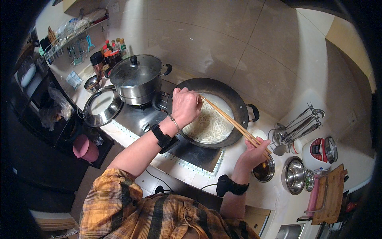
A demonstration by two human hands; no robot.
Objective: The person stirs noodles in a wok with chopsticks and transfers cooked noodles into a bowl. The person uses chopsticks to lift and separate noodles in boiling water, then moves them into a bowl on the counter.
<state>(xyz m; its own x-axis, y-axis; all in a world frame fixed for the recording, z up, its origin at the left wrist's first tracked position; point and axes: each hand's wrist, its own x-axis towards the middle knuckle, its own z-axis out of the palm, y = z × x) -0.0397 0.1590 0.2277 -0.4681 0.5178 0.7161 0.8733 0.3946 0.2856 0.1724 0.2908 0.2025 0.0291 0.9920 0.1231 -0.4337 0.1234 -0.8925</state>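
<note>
My right hand holds a pair of long wooden chopsticks, which slant up and left over a dark wok. Above the wok's left part is my left hand, its fingers curled in at the chopstick tips. A short pale noodle strand shows between the tips and those fingers; the fingertips are mostly hidden. Pale noodles lie in whitish liquid inside the wok. The wok rests on the right part of a gas cooktop.
A lidded steel pot stands left of the wok, beside a steel lid. To the right are a steel bowl with dark contents, a larger steel bowl, a utensil rack and a red-and-white appliance. Tiled wall rises behind.
</note>
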